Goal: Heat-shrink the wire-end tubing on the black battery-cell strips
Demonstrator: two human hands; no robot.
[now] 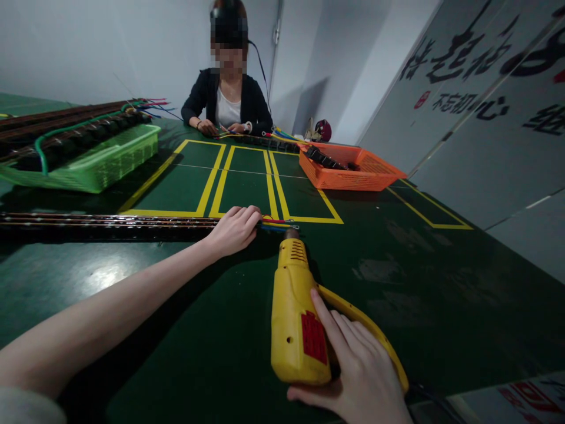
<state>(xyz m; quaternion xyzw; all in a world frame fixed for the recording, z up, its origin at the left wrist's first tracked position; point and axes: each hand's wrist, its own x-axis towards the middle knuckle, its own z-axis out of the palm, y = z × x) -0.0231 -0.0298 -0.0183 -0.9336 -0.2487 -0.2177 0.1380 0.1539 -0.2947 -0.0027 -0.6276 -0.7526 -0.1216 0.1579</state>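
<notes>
My right hand (357, 365) grips the handle of a yellow heat gun (296, 312) at the lower middle, its nozzle aimed away from me at the wire ends (280, 222). My left hand (233, 229) is closed on the end of a long dark bundle of strips (106, 224) that runs off to the left across the green table (441, 282). Thin red, blue and yellow wires stick out just past my left fingers, right in front of the nozzle.
A green basket (97, 165) of long dark strips stands at the back left, an orange basket (353, 168) at the back right. Yellow tape lines (269, 188) mark the table. Across it sits another person (227, 100), hands on coloured wires. White panels stand right.
</notes>
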